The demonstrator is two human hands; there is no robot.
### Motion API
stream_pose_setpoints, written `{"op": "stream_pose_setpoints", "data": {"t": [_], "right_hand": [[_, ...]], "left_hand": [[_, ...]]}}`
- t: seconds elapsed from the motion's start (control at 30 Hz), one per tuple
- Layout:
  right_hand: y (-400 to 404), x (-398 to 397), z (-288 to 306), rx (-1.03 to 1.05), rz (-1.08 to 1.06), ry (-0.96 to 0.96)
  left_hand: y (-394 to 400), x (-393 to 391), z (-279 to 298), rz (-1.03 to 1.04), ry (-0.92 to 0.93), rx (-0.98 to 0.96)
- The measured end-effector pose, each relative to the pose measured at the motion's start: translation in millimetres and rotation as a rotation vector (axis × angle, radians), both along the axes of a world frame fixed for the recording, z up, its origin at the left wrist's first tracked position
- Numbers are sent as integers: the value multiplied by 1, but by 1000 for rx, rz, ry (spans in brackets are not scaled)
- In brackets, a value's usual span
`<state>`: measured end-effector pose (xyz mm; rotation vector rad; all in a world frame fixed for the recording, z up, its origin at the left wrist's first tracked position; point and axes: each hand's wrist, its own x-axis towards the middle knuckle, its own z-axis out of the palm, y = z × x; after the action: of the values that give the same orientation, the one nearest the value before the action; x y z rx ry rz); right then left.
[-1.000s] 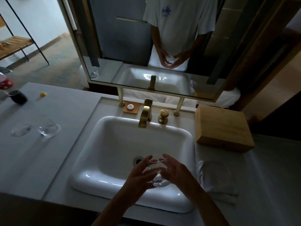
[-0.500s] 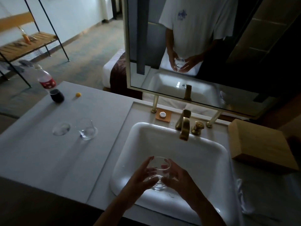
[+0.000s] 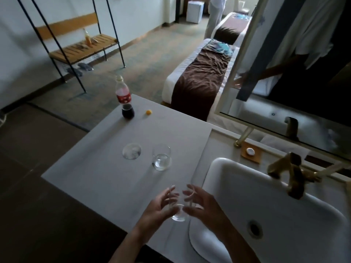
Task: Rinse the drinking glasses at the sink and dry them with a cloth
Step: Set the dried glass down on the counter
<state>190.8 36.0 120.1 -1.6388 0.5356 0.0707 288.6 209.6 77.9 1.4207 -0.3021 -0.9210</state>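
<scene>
I hold a clear drinking glass upright between both hands, low over the grey counter just left of the white sink. My left hand cups its left side and my right hand its right side, fingers spread around the wall. Whether its base touches the counter I cannot tell. Two more clear glasses stand farther back on the counter: a tumbler and a rounder glass to its left. No cloth is in view.
A gold faucet stands at the sink's back, with a small wooden soap dish beside it. A cola bottle and a small yellow object sit at the counter's far end. The mirror hangs behind the sink.
Both hands have carried the glass from over the sink basin leftward to above the counter. My view has swung left, so the wooden box on the right is out of frame.
</scene>
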Motion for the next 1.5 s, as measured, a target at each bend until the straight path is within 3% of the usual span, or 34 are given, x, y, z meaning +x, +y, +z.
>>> {"op": "stream_pose_setpoints", "data": {"t": [0.23, 0.43, 0.7, 0.97, 1.2, 1.5], "right_hand": [[41, 95, -30, 45, 64, 8], [69, 174, -43, 83, 83, -10], [83, 247, -57, -57, 92, -43], [85, 282, -68, -117, 25, -81], [82, 295, -79, -104, -24, -76], [85, 298, -94, -246, -3, -74]], "left_hand": [[58, 89, -6, -52, -16, 68], [82, 152, -17, 54, -34, 88], [85, 223, -28, 47, -145, 178], [83, 268, -29, -77, -380, 357], [74, 287, -34, -119, -359, 403], [74, 295, -57, -163, -401, 391]]}}
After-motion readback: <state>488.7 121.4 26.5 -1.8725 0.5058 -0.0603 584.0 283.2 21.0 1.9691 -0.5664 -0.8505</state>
